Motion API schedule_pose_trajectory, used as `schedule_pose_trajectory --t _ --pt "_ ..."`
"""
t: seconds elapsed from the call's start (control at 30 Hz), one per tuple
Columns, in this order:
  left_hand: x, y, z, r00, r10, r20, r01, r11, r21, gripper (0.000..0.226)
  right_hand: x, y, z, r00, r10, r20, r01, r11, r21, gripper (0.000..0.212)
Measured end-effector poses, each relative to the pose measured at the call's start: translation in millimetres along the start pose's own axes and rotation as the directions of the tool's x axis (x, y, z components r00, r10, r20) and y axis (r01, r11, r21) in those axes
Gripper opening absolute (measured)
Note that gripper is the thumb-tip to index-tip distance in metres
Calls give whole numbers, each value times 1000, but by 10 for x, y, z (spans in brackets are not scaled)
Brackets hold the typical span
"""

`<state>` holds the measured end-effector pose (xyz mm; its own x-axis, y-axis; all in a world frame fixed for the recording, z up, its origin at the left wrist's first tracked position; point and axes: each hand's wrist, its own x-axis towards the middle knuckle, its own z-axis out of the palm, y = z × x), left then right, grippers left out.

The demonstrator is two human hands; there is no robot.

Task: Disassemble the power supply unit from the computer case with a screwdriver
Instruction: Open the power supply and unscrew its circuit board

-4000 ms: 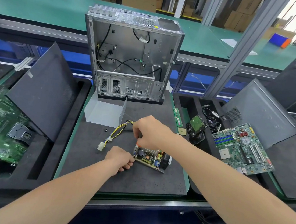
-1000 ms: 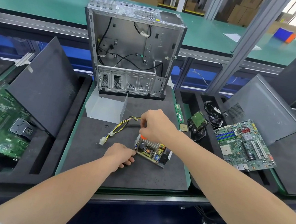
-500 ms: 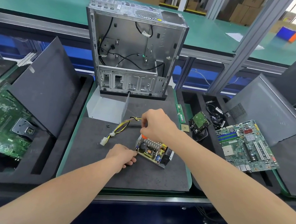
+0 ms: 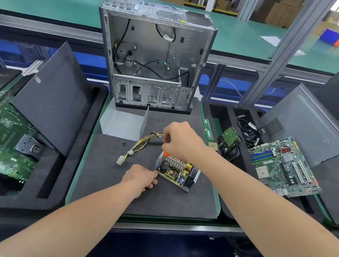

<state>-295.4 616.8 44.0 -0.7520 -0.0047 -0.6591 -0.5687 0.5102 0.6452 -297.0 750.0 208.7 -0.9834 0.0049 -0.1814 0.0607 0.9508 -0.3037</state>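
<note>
The opened power supply unit [image 4: 177, 172], its circuit board bare, lies on the dark foam mat [image 4: 116, 191]. Its yellow and black cable bundle [image 4: 139, 144] trails left to a white plug. My right hand [image 4: 180, 142] grips a screwdriver whose orange handle [image 4: 166, 154] shows just below the fist, standing upright over the unit's far left corner. My left hand [image 4: 141, 177] rests on the mat with curled fingers against the unit's left edge. The empty computer case [image 4: 153, 53] stands upright behind. A bent grey metal cover [image 4: 123, 124] lies in front of the case.
A small black screw [image 4: 124, 144] lies on the mat. A RAM stick [image 4: 207, 129], a chip [image 4: 212, 146], a hard drive [image 4: 230, 140] and a motherboard [image 4: 283, 167] lie to the right. Another motherboard [image 4: 0, 137] and a dark side panel [image 4: 52, 99] sit left.
Both hands stay at the power supply unit. The right hand has shifted slightly at the unit's far left corner, and the orange handle shows below it now.
</note>
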Motion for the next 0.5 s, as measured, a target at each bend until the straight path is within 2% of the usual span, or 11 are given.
schedule_pose_trajectory --t 0.5 --pt "-19 -64 23 996 74 -51 -71 996 57 33 -6 10 -13 1000 0 4 0 1000 9 8"
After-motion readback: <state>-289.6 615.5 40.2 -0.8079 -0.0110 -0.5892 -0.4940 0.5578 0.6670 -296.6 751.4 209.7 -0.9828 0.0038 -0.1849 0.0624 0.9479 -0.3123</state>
